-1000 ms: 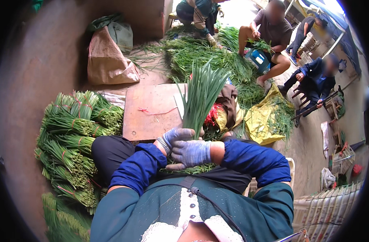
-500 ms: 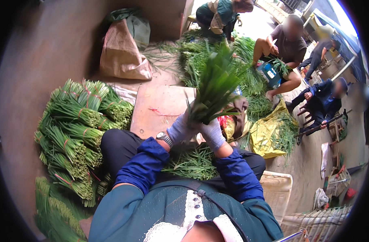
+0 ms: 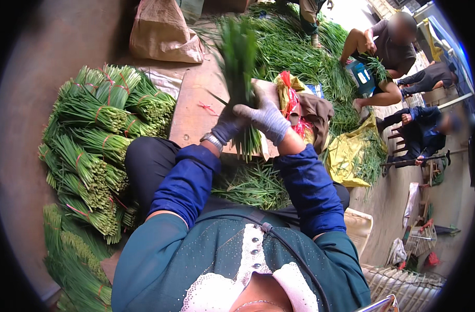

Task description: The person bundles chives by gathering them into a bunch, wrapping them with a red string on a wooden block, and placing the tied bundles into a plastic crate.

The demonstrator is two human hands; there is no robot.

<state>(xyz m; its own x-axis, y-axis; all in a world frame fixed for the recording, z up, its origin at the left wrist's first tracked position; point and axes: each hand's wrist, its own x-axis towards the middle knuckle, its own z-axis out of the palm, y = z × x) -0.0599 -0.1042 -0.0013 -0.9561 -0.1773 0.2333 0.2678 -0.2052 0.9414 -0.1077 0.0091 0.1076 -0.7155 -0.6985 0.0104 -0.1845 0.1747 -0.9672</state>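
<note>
A loose bunch of garlic chives (image 3: pixel 238 62) stands nearly upright in front of me, leaves up and smeared by motion. My left hand (image 3: pixel 228 125), gloved, is closed round its lower part from the left. The gloved right hand (image 3: pixel 267 115) presses against it from the right, thumb reaching across. Pale stem ends stick out beneath the hands. Behind them lies a pinkish board (image 3: pixel 193 122) with thin red ties (image 3: pixel 207 107) on it. Cut green leaves (image 3: pixel 253 184) are strewn below, between my legs.
Chive bundles tied with red bands (image 3: pixel 100 151) are heaped at left. A tan sack (image 3: pixel 162 36) stands behind. Loose chives (image 3: pixel 294 52) cover the floor ahead. Brown cloth (image 3: pixel 318 112) lies right of the board, near a yellow sack (image 3: pixel 347 156). Several people sit or stand at right.
The bunch has straightened and shifted left, its stem ends now showing below my hands. My right hand has risen along its side. The view has tilted lower.
</note>
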